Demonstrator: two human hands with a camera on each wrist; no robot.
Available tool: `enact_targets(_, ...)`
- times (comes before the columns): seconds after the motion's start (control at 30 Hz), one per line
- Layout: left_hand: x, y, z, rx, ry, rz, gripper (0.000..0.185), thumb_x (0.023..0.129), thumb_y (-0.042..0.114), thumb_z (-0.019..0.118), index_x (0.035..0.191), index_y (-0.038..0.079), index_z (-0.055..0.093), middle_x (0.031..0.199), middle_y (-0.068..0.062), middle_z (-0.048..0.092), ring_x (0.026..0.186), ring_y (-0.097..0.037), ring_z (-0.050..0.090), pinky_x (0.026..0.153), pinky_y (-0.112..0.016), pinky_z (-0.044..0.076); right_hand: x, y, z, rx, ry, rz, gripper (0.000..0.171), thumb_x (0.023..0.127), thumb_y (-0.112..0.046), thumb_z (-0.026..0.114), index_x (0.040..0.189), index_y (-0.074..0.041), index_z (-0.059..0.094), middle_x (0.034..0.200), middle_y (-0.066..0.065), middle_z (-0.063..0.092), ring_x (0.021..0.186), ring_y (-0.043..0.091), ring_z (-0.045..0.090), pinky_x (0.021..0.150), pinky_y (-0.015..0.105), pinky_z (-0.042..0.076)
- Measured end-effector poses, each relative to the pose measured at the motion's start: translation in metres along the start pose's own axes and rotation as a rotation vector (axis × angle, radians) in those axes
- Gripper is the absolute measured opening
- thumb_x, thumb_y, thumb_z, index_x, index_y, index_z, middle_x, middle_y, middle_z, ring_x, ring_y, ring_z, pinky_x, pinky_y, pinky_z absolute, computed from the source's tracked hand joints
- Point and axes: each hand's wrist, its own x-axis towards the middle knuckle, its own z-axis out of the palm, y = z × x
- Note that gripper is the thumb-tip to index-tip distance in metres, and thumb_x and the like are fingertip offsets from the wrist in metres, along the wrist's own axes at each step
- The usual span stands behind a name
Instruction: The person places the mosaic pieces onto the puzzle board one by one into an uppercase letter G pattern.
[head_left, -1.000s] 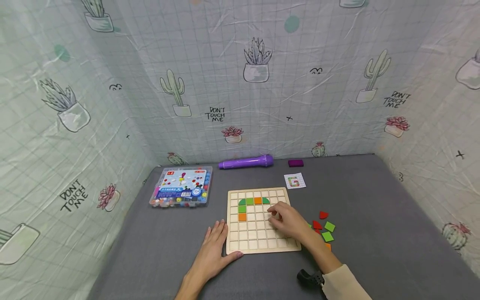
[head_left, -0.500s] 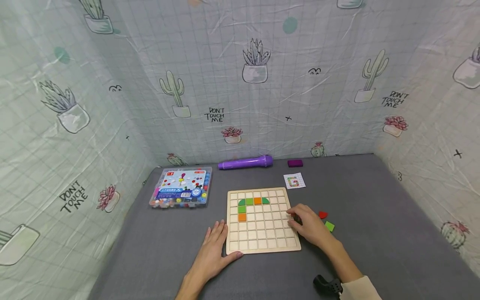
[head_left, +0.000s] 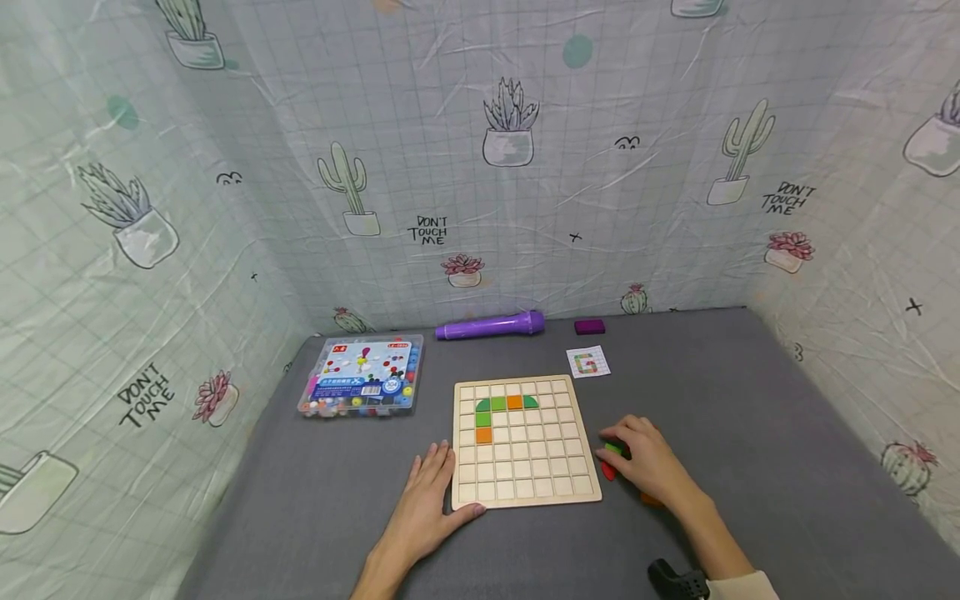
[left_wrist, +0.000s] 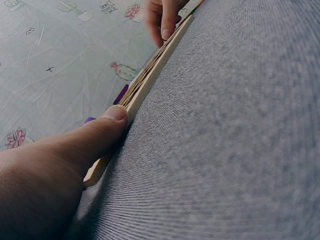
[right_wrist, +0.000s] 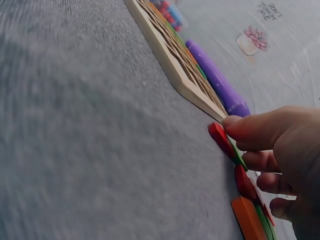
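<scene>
Left hand: the left hand (head_left: 423,504) lies flat on the gray table (head_left: 750,400), fingers straight and spread a little. Its thumb (left_wrist: 107,127) presses the near left edge of the wooden board (head_left: 522,442).

Right hand: the right hand (head_left: 648,462) sits just right of the board, on top of a small pile of colored pieces. Its fingers are curled down over them. The thumb touches a red piece (right_wrist: 220,137). I cannot tell if any piece is really pinched.

Colored pieces: a green piece (head_left: 613,448) peeks out by the fingers, a red one lies under it, and an orange piece (right_wrist: 248,216) lies nearest the wrist. They lie on the table, close to the right edge of the board.

Wooden board: it is a tray of little square holes. Near the top left it holds a short row of green and orange tiles (head_left: 507,402), with one green and one orange tile under the left end. The other holes have nothing in them.

Plastic box: a clear flat box (head_left: 362,375) lies left of the board, lid shut, with small colored beads inside.

Back of table: a purple pen-like stick (head_left: 491,325), a little purple block (head_left: 589,326) and a small card (head_left: 588,362) with a picture.
</scene>
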Motion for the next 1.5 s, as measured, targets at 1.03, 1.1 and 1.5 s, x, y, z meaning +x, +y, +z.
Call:
enact_targets(1.03, 0.0, 0.001, -0.001, -0.004, -0.018, -0.018, 0.101, 0.085, 0.071, 0.062, 0.155, 0.004, 0.036, 0.165, -0.015, 0.029, 0.155, -0.033, 0.022, 0.128, -0.054, 0.018, 0.002, 0.008, -0.004, 0.188, -0.009, 0.125, 0.016, 0.084, -0.02, 0.081, 0.096, -0.019, 0.071, 0.082, -0.01, 0.066, 0.068, -0.001, 0.054, 0.061, 0.022, 0.051)
enact_targets(1.1, 0.0, 0.001, -0.001, -0.005, -0.022, -0.021, 0.101, 0.085, 0.071, 0.062, 0.155, 0.004, 0.036, 0.165, -0.014, 0.029, 0.155, -0.033, 0.021, 0.128, -0.054, 0.018, 0.003, 0.006, -0.004, 0.185, 0.008, 0.11, 0.016, 0.084, -0.018, 0.081, 0.097, -0.019, 0.072, 0.087, -0.009, 0.069, 0.071, 0.0, 0.057, 0.064, 0.023, 0.054)
enact_targets(1.5, 0.0, 0.0, -0.001, -0.002, -0.003, -0.005, 0.099, 0.086, 0.07, 0.061, 0.154, 0.001, 0.038, 0.163, -0.018, 0.031, 0.154, -0.036, 0.024, 0.126, -0.057, 0.019, 0.022, -0.015, 0.0, 0.24, -0.015, 0.015, 0.024, 0.088, -0.004, 0.075, 0.112, -0.008, 0.073, 0.101, 0.002, 0.07, 0.079, 0.004, 0.061, 0.066, 0.021, 0.055)
